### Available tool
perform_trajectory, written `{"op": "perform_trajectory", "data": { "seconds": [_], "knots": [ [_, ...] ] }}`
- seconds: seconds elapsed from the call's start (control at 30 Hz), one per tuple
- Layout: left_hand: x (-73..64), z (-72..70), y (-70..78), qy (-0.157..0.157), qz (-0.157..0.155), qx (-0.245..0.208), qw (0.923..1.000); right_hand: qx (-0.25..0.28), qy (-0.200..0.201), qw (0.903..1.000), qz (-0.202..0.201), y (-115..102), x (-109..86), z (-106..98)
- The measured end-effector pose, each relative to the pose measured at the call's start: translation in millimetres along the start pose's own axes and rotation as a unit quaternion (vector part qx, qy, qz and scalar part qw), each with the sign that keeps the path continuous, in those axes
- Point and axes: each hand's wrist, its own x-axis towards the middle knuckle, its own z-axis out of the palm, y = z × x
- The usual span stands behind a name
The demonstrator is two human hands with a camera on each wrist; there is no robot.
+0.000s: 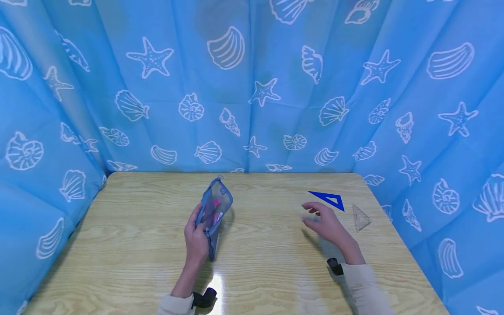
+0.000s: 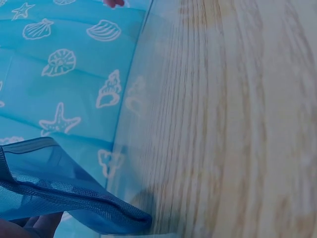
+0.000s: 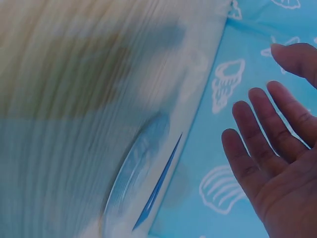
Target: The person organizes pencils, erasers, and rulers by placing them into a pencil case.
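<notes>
On the left of the table, my left hand point(image 1: 196, 243) grips a blue mesh zip pouch point(image 1: 212, 245) by its near side. Its mouth gapes, and pink pieces point(image 1: 216, 202) show inside. In the left wrist view the pouch point(image 2: 74, 201) spreads along the lower left, with part of the hand beneath it. My right hand point(image 1: 328, 225) hovers over the right side, fingers apart and slightly bent, holding nothing. Just beyond it lies a blue set square point(image 1: 330, 199); a clear set square point(image 1: 361, 218) lies to its right. The right wrist view shows the palm and spread fingers point(image 3: 257, 134).
The wood-grain table point(image 1: 130, 245) carries all these things. A blue curtain point(image 1: 177, 87) with white shell prints hangs behind it and along both sides. A clear piece with a curved edge point(image 3: 136, 171) lies beside the blue set square in the right wrist view.
</notes>
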Motion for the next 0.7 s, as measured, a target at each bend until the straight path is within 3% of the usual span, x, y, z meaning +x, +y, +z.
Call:
{"op": "perform_trajectory", "data": {
  "seconds": [0.3, 0.7],
  "knots": [
    [0.5, -2.2, -1.3, -0.002, 0.001, -0.007, 1.0, -0.067, -0.016, 0.9966, 0.047, 17.9, -14.1, -20.2],
    [0.8, -3.8, -0.2, 0.007, 0.0, -0.006, 1.0, -0.127, -0.058, 0.9835, 0.115, 37.4, -20.7, -35.6]
  ]
}}
